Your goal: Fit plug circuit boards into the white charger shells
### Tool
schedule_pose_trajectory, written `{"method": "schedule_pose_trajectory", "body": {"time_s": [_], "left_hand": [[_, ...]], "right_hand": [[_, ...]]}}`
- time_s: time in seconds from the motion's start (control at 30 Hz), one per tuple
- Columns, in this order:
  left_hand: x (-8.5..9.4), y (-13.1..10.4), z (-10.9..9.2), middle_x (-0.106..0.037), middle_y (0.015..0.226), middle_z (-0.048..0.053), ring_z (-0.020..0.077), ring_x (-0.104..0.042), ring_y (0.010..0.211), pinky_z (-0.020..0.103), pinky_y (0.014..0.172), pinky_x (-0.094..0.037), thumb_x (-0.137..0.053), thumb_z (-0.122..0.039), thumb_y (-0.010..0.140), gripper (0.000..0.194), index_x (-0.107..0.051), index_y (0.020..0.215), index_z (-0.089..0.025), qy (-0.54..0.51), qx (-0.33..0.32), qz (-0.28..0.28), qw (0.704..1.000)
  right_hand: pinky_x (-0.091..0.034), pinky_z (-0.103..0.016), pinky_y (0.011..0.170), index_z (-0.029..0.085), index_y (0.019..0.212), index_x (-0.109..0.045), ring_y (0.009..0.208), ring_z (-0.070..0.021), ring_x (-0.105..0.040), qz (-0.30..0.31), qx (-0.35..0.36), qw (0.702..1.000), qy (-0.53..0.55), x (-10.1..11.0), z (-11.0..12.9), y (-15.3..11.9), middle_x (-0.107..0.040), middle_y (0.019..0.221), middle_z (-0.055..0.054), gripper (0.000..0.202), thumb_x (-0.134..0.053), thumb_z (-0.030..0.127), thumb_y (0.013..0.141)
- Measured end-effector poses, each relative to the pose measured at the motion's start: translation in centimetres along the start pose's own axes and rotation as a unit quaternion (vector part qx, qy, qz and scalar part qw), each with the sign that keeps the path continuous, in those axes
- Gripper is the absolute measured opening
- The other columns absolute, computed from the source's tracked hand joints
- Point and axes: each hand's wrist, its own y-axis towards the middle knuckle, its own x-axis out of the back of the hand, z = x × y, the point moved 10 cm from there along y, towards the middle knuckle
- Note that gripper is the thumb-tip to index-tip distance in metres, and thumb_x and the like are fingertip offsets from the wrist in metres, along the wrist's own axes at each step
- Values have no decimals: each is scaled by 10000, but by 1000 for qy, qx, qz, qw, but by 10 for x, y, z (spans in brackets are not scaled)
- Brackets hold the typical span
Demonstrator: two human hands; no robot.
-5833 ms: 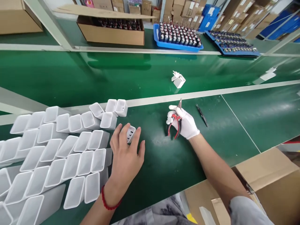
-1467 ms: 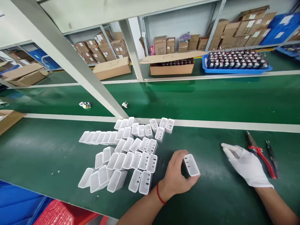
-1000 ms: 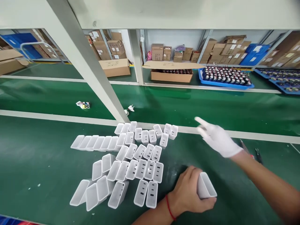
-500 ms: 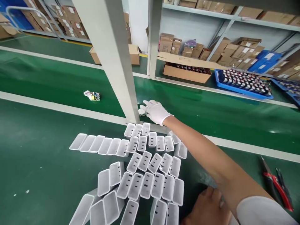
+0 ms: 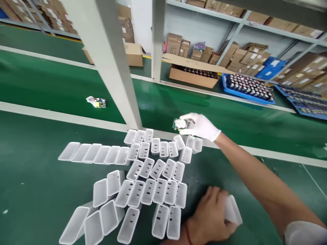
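Note:
My right hand [image 5: 200,126], in a white glove, is stretched out over the far edge of the bench and is closed on a small circuit board with a white plug part [image 5: 178,124]. My bare left hand [image 5: 211,217], with a red cord at the wrist, rests on the green mat near the bottom and grips one white plastic charger shell [image 5: 233,211]. Several empty white shells [image 5: 150,177] lie packed in rows to the left of my left hand.
A grey frame post [image 5: 112,64] stands right behind the shells. Another circuit board [image 5: 96,101] lies on the green belt at left. Behind are an open cardboard box [image 5: 192,73], a blue tray of parts [image 5: 246,89] and shelves of cartons.
My right hand has lifted the circuit board from beside the post and drawn it back to the right. The view has shifted slightly; my left hand keeps hold of the shell.

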Motion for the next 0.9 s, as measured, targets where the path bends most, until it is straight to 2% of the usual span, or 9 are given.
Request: {"method": "schedule_pose_trajectory", "body": {"time_s": [0.07,0.17,0.3,0.4,0.5,0.6,0.73,0.83,0.9], "left_hand": [[19,2,-4,-597,1152,124,316,-574,1088,479,963,-521,-727,-254,698,564,-502,1211,-188,-59,9,-47,997],[46,2,-10,-545,1274,133,288,-531,1212,476,1055,-464,-670,-219,813,540,-445,1304,-204,-109,-14,-139,984],[43,3,-5,-505,1345,123,277,-539,1239,431,1020,-501,-705,-235,820,575,-447,1334,-243,-148,-4,-148,978],[32,3,-3,-496,1363,128,275,-560,1229,390,969,-537,-726,-247,811,581,-464,1330,-248,-167,2,-125,978],[25,4,-6,-509,1363,134,276,-567,1230,373,954,-553,-749,-256,799,579,-486,1315,-244,-166,-1,-100,981],[21,6,-10,-539,1346,134,277,-578,1224,380,946,-567,-739,-251,810,556,-497,1311,-245,-144,-15,-77,986],[21,8,-18,-560,1341,126,274,-587,1225,403,976,-562,-734,-194,807,572,-496,1323,-257,-108,-50,-70,990],[24,7,-26,-580,1328,124,277,-590,1228,417,982,-562,-717,-190,824,570,-487,1341,-260,-73,-85,-71,991],[25,8,-28,-587,1325,125,280,-591,1230,419,977,-567,-700,-211,842,557,-479,1352,-256,-59,-94,-68,992]], "right_hand": [[-537,-424,881,169,1144,-684,947,-253,-673,-31,-2,997,75,29,-16,-55,-693,1079,-101,544,-817,427,684],[-562,-452,837,182,1186,-664,917,-252,-684,-33,-28,980,193,43,-42,-138,-685,1049,-97,625,-845,468,660],[-591,-412,754,209,1106,-653,886,-254,-700,-100,-87,930,342,44,-73,-230,-699,997,-84,720,-912,533,517],[-572,-374,727,218,1048,-659,844,-217,-678,-138,-54,942,301,47,-68,-274,-673,971,-64,627,-890,537,561],[-527,-388,777,242,1134,-639,860,-199,-639,-152,38,975,160,58,-38,-297,-658,964,-55,526,-820,498,711],[-480,-424,824,242,1171,-602,848,-204,-617,-137,89,986,-19,61,-6,-304,-671,942,-50,457,-772,436,793],[-445,-404,774,169,1050,-631,791,-217,-585,-71,95,973,-197,48,16,-296,-677,923,-71,316,-726,366,821],[-422,-389,739,137,980,-652,767,-225,-559,-19,106,961,-257,34,23,-287,-666,884,-86,242,-663,343,854],[-413,-383,729,132,951,-658,752,-219,-548,-10,118,952,-282,29,27,-282,-653,858,-89,194,-595,308,897]]}}
